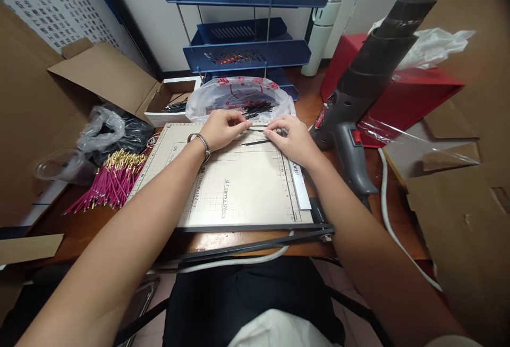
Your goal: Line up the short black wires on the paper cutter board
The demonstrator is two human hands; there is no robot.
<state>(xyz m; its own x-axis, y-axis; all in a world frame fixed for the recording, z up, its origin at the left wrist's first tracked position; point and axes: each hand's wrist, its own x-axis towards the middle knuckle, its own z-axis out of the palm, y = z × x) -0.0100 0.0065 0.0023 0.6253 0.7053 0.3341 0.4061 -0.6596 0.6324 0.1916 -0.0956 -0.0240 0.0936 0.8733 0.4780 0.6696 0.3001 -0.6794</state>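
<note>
Both of my hands rest over the far part of a beige paper cutter board (239, 182) printed with rulers and paper sizes. My left hand (224, 128) has its thumb and index finger pinched at one end of a thin black strip (257, 130). The fingertips of my right hand (290, 137) close on the other end, near the board's right edge. Another thin black piece (255, 143) lies on the board just below. Behind the hands, a clear plastic bag (239, 92) with red print holds more black strips (258, 109).
To the left lies a bundle of magenta wires (111, 182) with gold ends, near an open cardboard box (107, 78). A grey heat gun (346, 124) stands at the right before a red box (418, 86). Blue tiered trays (247, 54) rise behind. The cutter's arm (255, 243) runs along the front edge.
</note>
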